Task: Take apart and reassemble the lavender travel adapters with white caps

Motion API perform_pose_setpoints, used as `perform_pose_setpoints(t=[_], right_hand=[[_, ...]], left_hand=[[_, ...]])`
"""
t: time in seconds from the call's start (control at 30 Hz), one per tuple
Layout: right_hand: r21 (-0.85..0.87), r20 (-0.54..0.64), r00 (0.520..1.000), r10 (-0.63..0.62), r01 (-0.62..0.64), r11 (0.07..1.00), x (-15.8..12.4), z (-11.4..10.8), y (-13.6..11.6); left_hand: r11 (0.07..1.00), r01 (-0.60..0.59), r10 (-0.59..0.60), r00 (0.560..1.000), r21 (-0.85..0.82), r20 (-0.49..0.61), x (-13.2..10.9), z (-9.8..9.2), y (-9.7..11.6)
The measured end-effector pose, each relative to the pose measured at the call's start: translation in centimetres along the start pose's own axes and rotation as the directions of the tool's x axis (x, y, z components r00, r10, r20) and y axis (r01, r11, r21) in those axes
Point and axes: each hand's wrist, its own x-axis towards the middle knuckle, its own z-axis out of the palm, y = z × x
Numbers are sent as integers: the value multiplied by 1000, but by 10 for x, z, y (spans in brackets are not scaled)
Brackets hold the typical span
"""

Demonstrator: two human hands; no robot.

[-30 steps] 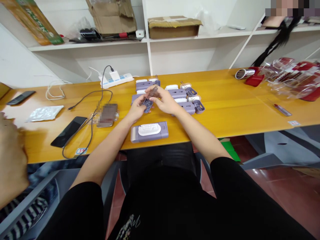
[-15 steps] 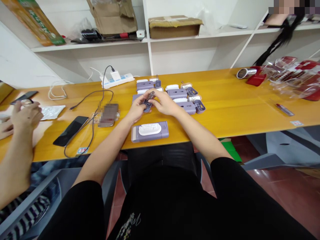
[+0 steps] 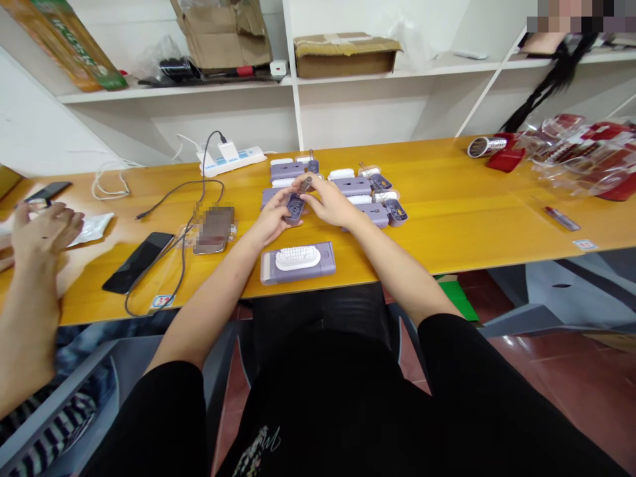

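Note:
My left hand [image 3: 275, 217] is closed around a small purple hollow housing [image 3: 295, 209], whose open side faces up toward me. My right hand [image 3: 328, 202] pinches a small grey-brown tube [image 3: 307, 185] just above the housing's far end. Whether tube and housing touch cannot be made out. Nearer me lies a purple brush [image 3: 298, 263] with a white bristle pad on top. Behind and beside my hands lie several similar purple bodies [image 3: 349, 185], white oval pads [image 3: 342, 174] and separate purple end pieces [image 3: 396, 212].
Left of my arm are a black phone [image 3: 139, 262], a second device [image 3: 213, 230] and a dark cable [image 3: 185, 271]. A co-worker's hand [image 3: 42, 228] works at the far left. A power strip [image 3: 233, 161] stands at the back; red and clear plastic parts [image 3: 576, 156] lie right.
The purple housing has turned so more of its inside shows. The tube in my right hand has moved slightly right and up. The co-worker's hand has shifted left.

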Motion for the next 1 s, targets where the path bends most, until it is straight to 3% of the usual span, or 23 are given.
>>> perform_pose_setpoints(t=[0.27, 0.57, 1.0], right_hand=[[-2, 9, 1000, -9, 9, 1000, 1, 2, 0], [-8, 1, 1000, -5, 5, 1000, 0, 2, 2], [25, 22, 999, -24, 24, 999, 1, 3, -10]], left_hand=[[998, 14, -11, 998, 61, -55, 0, 3, -3], [994, 14, -12, 1000, 106, -13, 1, -1, -3], [988, -57, 63, 997, 142, -37, 3, 1, -6]])
